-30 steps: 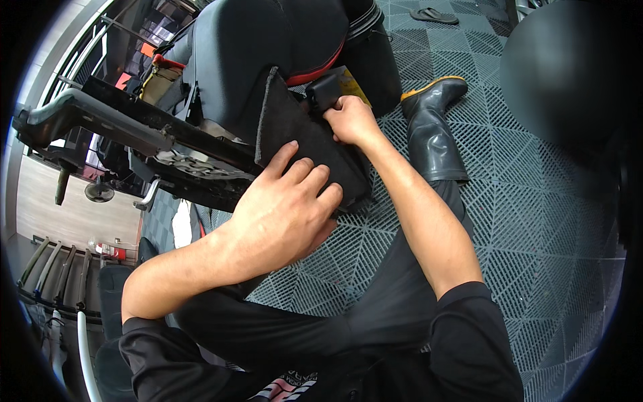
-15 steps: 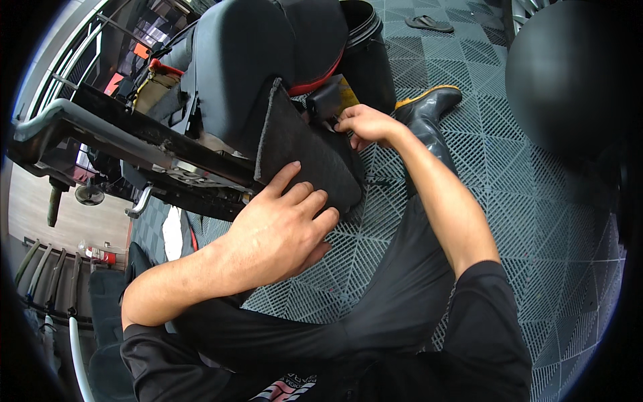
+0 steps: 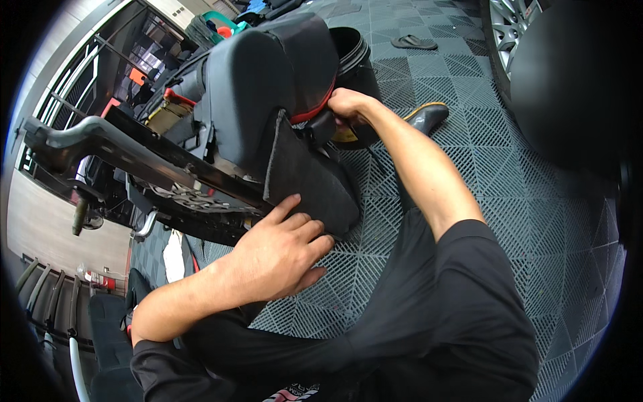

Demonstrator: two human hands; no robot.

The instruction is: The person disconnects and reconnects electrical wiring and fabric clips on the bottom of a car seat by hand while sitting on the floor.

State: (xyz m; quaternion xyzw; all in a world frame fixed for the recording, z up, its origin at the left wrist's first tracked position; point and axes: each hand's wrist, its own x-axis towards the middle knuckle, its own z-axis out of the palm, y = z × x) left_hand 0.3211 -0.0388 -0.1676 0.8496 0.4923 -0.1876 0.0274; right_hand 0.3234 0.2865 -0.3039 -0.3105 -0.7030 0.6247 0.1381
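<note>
A car seat with dark grey upholstery and a red trim edge lies tipped over, its metal frame to the left. A black carpet-covered panel hangs from its near side. My left hand rests with fingers spread on the panel's lower edge. Beyond the panel, my right hand is closed beside the red trim and a black plastic part. What its curled fingers hold is hidden. A yellow patch shows just below that hand.
Behind the right hand stands a black bucket. My black boot is on the grey grated floor, with a sandal farther off. A car wheel is at the upper right. Several bars hang at left.
My right hand has gone from the panel's far edge up and away, to beside the red trim, and its fingers have curled. My left hand stays on the panel. The view has shifted slightly.
</note>
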